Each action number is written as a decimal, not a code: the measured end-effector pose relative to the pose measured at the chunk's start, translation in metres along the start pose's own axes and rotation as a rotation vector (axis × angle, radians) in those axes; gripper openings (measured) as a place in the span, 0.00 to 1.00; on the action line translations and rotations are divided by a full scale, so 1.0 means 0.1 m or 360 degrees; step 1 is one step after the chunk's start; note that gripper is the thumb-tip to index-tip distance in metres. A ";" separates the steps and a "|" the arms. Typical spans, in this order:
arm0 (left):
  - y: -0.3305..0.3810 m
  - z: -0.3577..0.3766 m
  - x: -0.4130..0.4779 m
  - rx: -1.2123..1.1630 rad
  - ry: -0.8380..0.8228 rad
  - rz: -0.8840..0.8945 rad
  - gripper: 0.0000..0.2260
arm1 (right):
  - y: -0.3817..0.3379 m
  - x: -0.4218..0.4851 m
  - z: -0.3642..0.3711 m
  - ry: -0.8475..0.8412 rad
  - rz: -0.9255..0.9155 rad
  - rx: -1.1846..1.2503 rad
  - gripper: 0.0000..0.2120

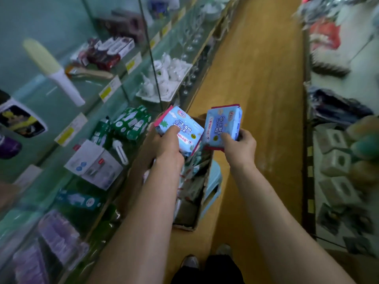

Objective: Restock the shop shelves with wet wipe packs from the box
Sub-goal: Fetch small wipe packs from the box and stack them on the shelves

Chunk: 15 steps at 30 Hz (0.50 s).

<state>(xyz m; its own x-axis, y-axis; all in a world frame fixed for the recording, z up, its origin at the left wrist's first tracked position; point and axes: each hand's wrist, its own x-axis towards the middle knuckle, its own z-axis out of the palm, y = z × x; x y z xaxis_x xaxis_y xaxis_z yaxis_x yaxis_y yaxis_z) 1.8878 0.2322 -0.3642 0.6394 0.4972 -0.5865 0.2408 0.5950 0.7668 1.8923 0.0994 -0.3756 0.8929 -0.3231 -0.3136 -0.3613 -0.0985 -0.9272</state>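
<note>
Two wet wipe packs are up over the box, one in each hand. The left pack (185, 128) is light blue with a pink edge. The left grip (164, 144) has it pinched, thumb on the printed face and fingers tucked underneath. The right pack (222, 124) looks like the same kind, tipped more on end. The right grip (239, 146) is curled round its lower edge, thumb on the front. The two sit just beside each other.

Under them the cardboard box (185, 226) stands open on a light blue stool (215, 175) on the wood floor (256, 78) — more packs (194, 169) inside. Off to the left there are glass shelves (90, 89) with yellow price tags (106, 92) — green boxes (131, 124) sit near the left pack. Shoes (190, 262) show at the bottom edge.
</note>
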 end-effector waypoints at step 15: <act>-0.67 2.04 -1.96 -0.0058 -0.0947 -0.0400 0.16 | -0.71 -0.10 -2.59 0.0883 -0.0368 0.0806 0.09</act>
<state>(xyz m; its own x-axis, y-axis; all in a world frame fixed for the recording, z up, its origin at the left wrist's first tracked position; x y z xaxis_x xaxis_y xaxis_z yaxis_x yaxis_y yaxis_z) 1.8954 -0.0346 -0.2475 0.8646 -0.0891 -0.4945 0.4180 0.6738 0.6094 1.8392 -0.1343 -0.2533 0.6176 -0.7827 -0.0771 0.1028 0.1775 -0.9787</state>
